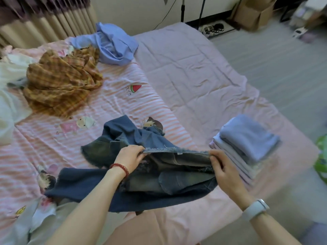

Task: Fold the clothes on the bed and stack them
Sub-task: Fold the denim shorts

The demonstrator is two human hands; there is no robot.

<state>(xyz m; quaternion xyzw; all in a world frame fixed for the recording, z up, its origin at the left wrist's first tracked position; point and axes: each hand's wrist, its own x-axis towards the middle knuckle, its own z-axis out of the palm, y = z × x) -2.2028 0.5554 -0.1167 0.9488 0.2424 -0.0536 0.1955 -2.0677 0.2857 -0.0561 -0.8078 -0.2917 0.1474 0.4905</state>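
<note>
While both hands are pinching the frayed denim garment point(141, 167) | left hand point(130, 156), right hand point(223, 169) fingertips tucking under fabric | folded stack point(246, 145) blurring beside.

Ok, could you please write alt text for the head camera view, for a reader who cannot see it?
A person's left hand and right hand grip the frayed edge of a dark denim garment over a pink bed. A folded stack sits on the right; a plaid garment and a blue shirt lie crumpled farther away.
</note>
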